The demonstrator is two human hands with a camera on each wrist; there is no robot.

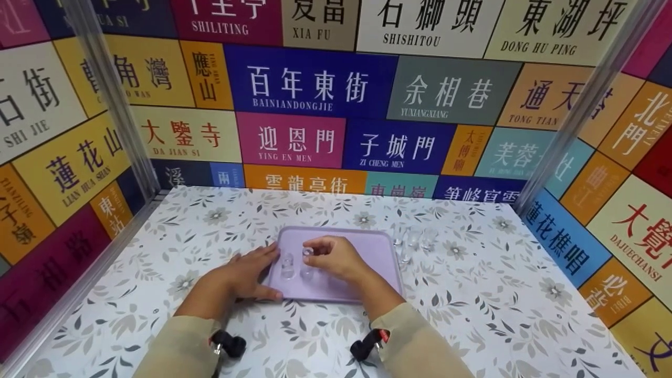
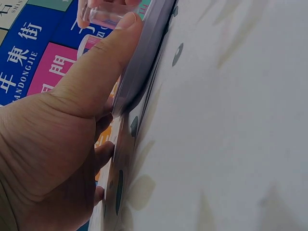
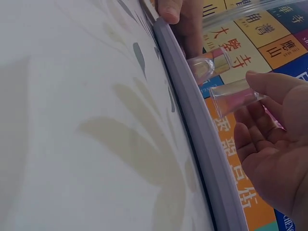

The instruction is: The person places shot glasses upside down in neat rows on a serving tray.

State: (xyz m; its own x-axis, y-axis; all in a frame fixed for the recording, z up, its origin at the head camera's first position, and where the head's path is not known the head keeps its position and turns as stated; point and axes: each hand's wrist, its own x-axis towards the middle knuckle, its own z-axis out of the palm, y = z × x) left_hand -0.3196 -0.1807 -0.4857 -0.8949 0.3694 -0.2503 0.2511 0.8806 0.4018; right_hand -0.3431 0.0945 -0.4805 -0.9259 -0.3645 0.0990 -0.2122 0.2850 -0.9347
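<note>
A lilac tray (image 1: 375, 262) lies on the table in front of me. My left hand (image 1: 247, 273) rests at its left side, fingers spread along the edge and thumb (image 2: 115, 43) at the near left corner. Over the left part of the tray, my right hand (image 1: 336, 257) pinches a small clear shot glass (image 3: 236, 96) between thumb and fingers. That glass has its wider end toward the tray. Just left of it, a second clear shot glass (image 1: 287, 266) stands on the tray, close to my left hand.
Several more clear glasses (image 1: 415, 239) stand in a group on the table beyond the tray's right edge. The table (image 1: 472, 315) has a white leaf-and-flower cover. Panels with colourful signs (image 1: 310, 84) enclose the back and both sides.
</note>
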